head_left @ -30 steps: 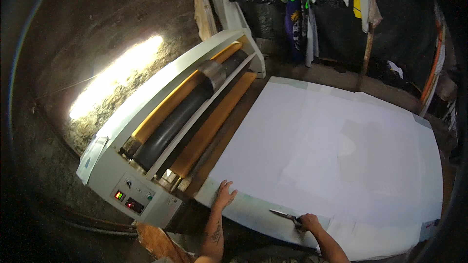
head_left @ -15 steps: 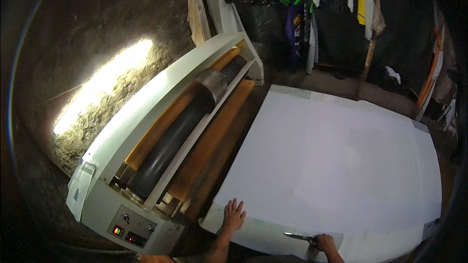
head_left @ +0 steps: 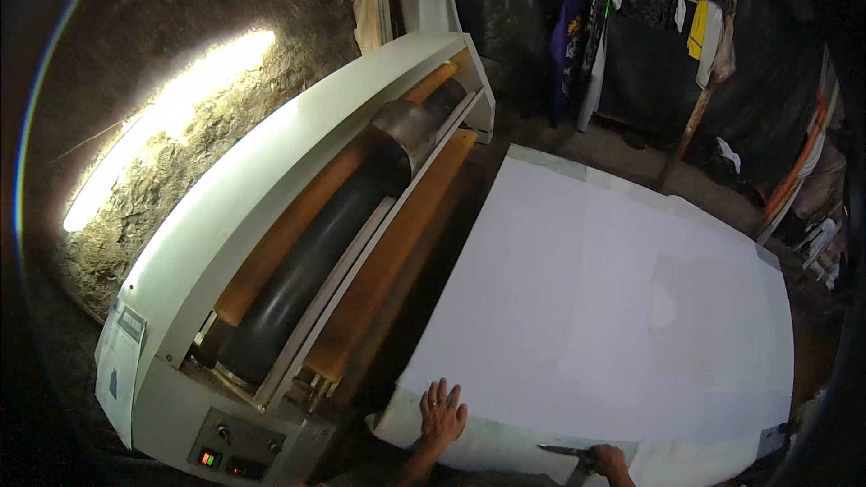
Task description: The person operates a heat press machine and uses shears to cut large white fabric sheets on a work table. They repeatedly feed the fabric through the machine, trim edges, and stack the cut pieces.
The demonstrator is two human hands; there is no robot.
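My left hand lies palm-down, fingers spread, near the front left corner of a broad white sheet spread on a flat surface. Close to the front edge, my right hand is closed round the dark handles of a pair of shears, their metal blades pointing left along the pale green-tinged border. My forearms run out of view at the lower edge, mostly in shadow.
A large white machine with black and orange-brown rollers and a control panel stands on the left. A bright tube light is behind it. Clothes hang from a line near a wooden pole at the back.
My left hand has settled flatter on the sheet, fingers more spread. My right hand still holds the shears. The view has shifted, bringing both hands lower in the picture.
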